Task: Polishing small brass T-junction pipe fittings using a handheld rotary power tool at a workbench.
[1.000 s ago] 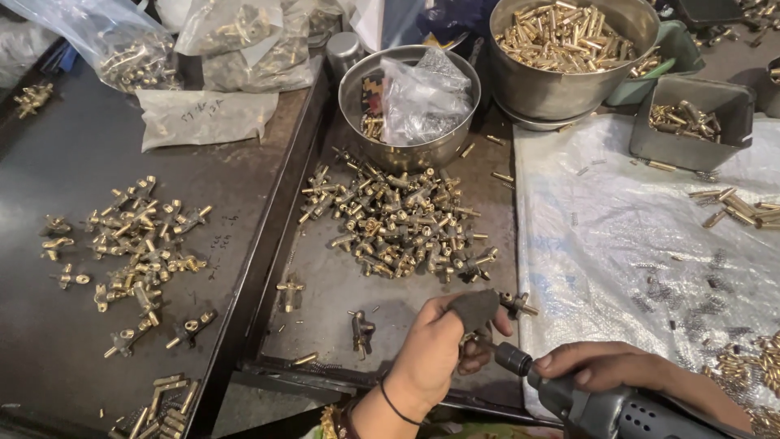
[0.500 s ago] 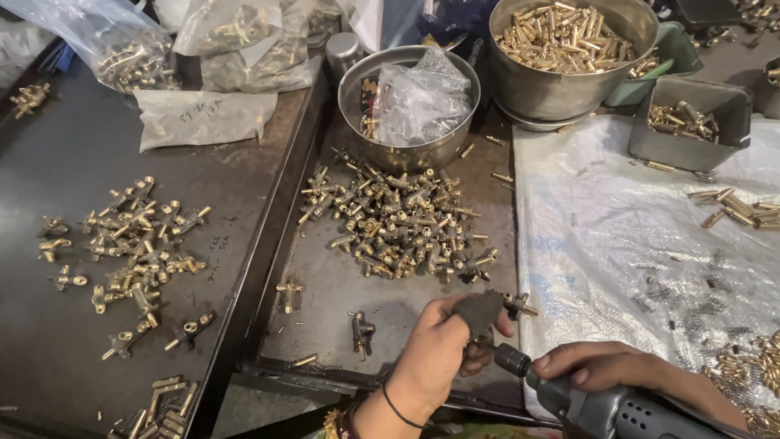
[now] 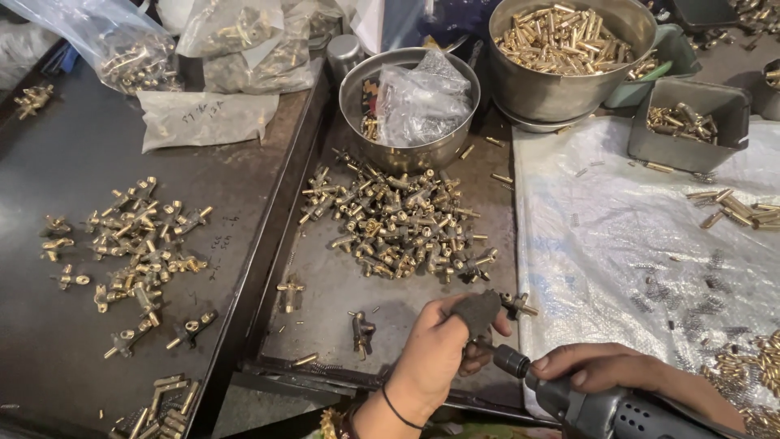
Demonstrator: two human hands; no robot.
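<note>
Low in the frame, the left hand (image 3: 435,358) pinches a brass fitting (image 3: 517,306) in a dark pad. The right hand (image 3: 605,370) has its fingers wrapped around a grey power tool (image 3: 585,402).

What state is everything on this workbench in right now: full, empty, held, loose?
Left hand: closed around a small brass fitting.
Right hand: gripping the power driver.
Centre brass pile: loose, heaped on the tray.
Front steel bowl: holds a crumpled plastic bag.
Back steel bowl: heaped with brass pieces.
Grey bin: partly filled.
</note>
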